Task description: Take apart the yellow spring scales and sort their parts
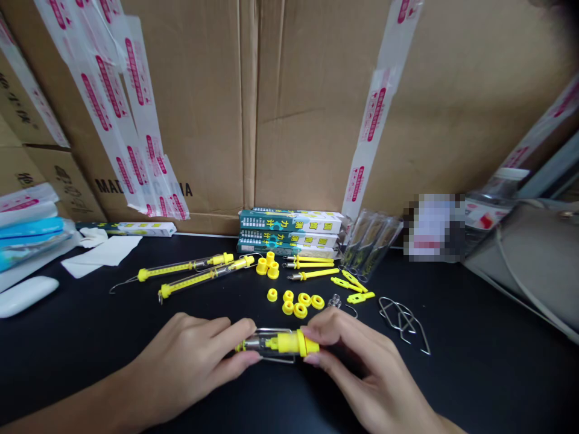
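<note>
Between both hands lies a clear tubular spring scale with a metal spring and yellow parts inside. Fingers and thumb of my left hand are closed round its tube. At the other end, my right hand pinches the yellow end cap. A bent wire runs along both sides of the tube. Just beyond my hands are several yellow rings, taller yellow caps, small metal springs and wire hooks. Two similar spring scales with hooks rest behind my left hand.
Stacked printed boxes stand against a large cardboard carton. Clear tubes lean beside them. Yellow rods and flat yellow pieces lie in front. A bottle and bag are right; a white mouse and papers left.
</note>
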`<state>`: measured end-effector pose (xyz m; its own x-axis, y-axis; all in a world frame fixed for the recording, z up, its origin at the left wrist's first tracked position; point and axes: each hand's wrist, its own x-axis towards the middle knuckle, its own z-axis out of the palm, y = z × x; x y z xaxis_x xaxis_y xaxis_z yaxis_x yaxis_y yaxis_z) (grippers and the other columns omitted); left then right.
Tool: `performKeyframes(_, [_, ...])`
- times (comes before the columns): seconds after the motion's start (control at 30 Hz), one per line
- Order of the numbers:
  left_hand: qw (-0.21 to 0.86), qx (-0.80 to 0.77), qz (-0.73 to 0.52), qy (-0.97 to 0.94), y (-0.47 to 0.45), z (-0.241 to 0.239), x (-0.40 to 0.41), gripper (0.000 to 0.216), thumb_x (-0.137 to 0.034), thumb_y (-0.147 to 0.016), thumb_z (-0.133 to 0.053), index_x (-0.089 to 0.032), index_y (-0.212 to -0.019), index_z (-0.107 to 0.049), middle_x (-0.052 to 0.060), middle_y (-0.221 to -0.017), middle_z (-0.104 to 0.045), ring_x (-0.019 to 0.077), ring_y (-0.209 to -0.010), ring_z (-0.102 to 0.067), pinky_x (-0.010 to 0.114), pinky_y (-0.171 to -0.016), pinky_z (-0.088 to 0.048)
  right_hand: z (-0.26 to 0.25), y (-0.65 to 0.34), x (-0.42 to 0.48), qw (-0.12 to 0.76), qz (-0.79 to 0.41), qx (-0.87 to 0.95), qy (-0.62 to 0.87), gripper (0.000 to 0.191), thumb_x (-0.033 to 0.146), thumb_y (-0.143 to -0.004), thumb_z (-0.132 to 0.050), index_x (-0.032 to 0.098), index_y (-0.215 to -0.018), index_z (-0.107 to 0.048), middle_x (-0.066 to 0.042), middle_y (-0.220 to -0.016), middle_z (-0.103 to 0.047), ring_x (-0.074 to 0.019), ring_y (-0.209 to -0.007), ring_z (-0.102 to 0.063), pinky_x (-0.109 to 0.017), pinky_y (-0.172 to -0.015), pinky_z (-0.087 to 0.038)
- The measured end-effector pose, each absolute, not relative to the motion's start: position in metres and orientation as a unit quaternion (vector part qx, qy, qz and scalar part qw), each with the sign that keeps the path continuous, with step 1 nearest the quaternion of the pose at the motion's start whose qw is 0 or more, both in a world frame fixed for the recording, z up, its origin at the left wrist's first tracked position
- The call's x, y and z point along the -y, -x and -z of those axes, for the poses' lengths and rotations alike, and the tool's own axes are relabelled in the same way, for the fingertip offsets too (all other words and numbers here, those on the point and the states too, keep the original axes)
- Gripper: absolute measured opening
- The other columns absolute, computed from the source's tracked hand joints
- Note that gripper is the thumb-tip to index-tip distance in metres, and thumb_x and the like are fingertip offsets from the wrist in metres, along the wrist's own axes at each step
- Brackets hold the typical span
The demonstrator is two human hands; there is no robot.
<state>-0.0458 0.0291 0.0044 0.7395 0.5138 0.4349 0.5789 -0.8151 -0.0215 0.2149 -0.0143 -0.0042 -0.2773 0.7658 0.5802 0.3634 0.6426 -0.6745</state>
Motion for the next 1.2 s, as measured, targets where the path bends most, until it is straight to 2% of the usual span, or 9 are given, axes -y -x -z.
performKeyframes(0.13, [0.076, 0.296, 0.216, 0.927, 0.045, -0.006, -0.029, 0.047, -0.045, -0.109, -0.020, -0.024, -0.096, -0.060, -0.007, -0.061, -0.063, 0.0131, -0.046, -0.066, 0.029, -0.042, -0.036, 0.002, -0.214, 0.014, 0.457, -0.258, 0.754, 0.396, 0.014, 0.028, -0.090, -0.072, 0.024, -0.093, -0.058, 0.001, -0.088, -0.070, -0.0140, -0.075, -0.068, -0.020, -0.069, -0.055])
performKeyframes(0.27, [0.073, 0.283, 0.208, 0.934, 0.043, -0.014, -0.028, 0.048, -0.044, -0.109, -0.021, -0.023, -0.091, -0.060, -0.007, -0.060, -0.063, 0.0119, -0.045, -0.066, 0.028, -0.042, -0.037, 0.002, -0.212, 0.016, 0.424, -0.310, 0.734, 0.431, 0.008, 0.027, -0.102, -0.050, 0.024, -0.098, -0.056, 0.001, -0.080, -0.069, -0.0125, -0.065, -0.066, -0.020, -0.058, -0.053])
performKeyframes(0.33, [0.076, 0.280, 0.206, 0.935, 0.042, -0.016, -0.027, 0.049, -0.044, -0.109, -0.020, -0.022, -0.090, -0.060, -0.007, -0.060, -0.064, 0.0117, -0.045, -0.066, 0.029, -0.041, -0.037, 0.003, -0.212, 0.016, 0.420, -0.320, 0.731, 0.432, 0.006, 0.024, -0.103, -0.046, 0.026, -0.105, -0.051, 0.003, -0.079, -0.069, -0.0123, -0.064, -0.065, -0.020, -0.056, -0.051])
performKeyframes(0.43, [0.082, 0.276, 0.203, 0.936, 0.042, -0.016, -0.028, 0.050, -0.044, -0.109, -0.020, -0.022, -0.090, -0.061, -0.007, -0.060, -0.064, 0.0120, -0.045, -0.067, 0.029, -0.041, -0.037, 0.007, -0.212, 0.015, 0.431, -0.297, 0.736, 0.430, 0.011, 0.022, -0.101, -0.049, 0.028, -0.110, -0.047, 0.003, -0.082, -0.069, -0.0134, -0.069, -0.066, -0.022, -0.061, -0.053])
performKeyframes(0.63, [0.086, 0.290, 0.200, 0.932, 0.041, -0.014, -0.028, 0.052, -0.046, -0.109, -0.019, -0.022, -0.091, -0.062, -0.007, -0.060, -0.064, 0.0129, -0.045, -0.067, 0.029, -0.040, -0.038, 0.013, -0.214, 0.013, 0.445, -0.271, 0.728, 0.446, 0.029, 0.010, -0.091, -0.060, 0.032, -0.109, -0.051, 0.004, -0.094, -0.067, -0.0137, -0.081, -0.067, -0.022, -0.074, -0.057])
performKeyframes(0.83, [0.082, 0.294, 0.205, 0.930, 0.041, -0.016, -0.029, 0.053, -0.045, -0.109, -0.019, -0.021, -0.093, -0.063, -0.006, -0.063, -0.068, 0.0119, -0.046, -0.068, 0.027, -0.042, -0.041, 0.009, -0.215, 0.014, 0.435, -0.218, 0.760, 0.432, 0.023, 0.014, -0.093, -0.063, 0.031, -0.108, -0.057, 0.003, -0.097, -0.067, -0.0133, -0.080, -0.066, -0.022, -0.075, -0.055])
performKeyframes(1.03, [0.078, 0.303, 0.198, 0.929, 0.041, -0.015, -0.029, 0.057, -0.047, -0.109, -0.016, -0.021, -0.091, -0.063, -0.005, -0.063, -0.069, 0.0118, -0.048, -0.069, 0.024, -0.044, -0.043, 0.006, -0.214, 0.015, 0.398, -0.304, 0.745, 0.440, 0.009, 0.026, -0.098, -0.059, 0.025, -0.106, -0.057, 0.003, -0.079, -0.068, -0.0125, -0.064, -0.065, -0.020, -0.057, -0.053])
performKeyframes(1.1, [0.080, 0.298, 0.196, 0.931, 0.041, -0.016, -0.029, 0.057, -0.048, -0.109, -0.017, -0.021, -0.090, -0.063, -0.005, -0.061, -0.067, 0.0118, -0.047, -0.069, 0.024, -0.043, -0.042, 0.003, -0.213, 0.016, 0.404, -0.305, 0.746, 0.431, 0.009, 0.032, -0.098, -0.060, 0.023, -0.100, -0.057, 0.003, -0.076, -0.067, -0.0118, -0.060, -0.063, -0.020, -0.053, -0.051])
performKeyframes(1.2, [0.082, 0.284, 0.202, 0.934, 0.042, -0.016, -0.028, 0.054, -0.048, -0.109, -0.019, -0.022, -0.089, -0.062, -0.006, -0.060, -0.065, 0.0114, -0.046, -0.067, 0.025, -0.041, -0.040, 0.001, -0.214, 0.017, 0.413, -0.290, 0.753, 0.422, 0.021, 0.030, -0.103, -0.047, 0.022, -0.086, -0.054, 0.004, -0.068, -0.062, -0.0086, -0.050, -0.054, -0.018, -0.045, -0.044])
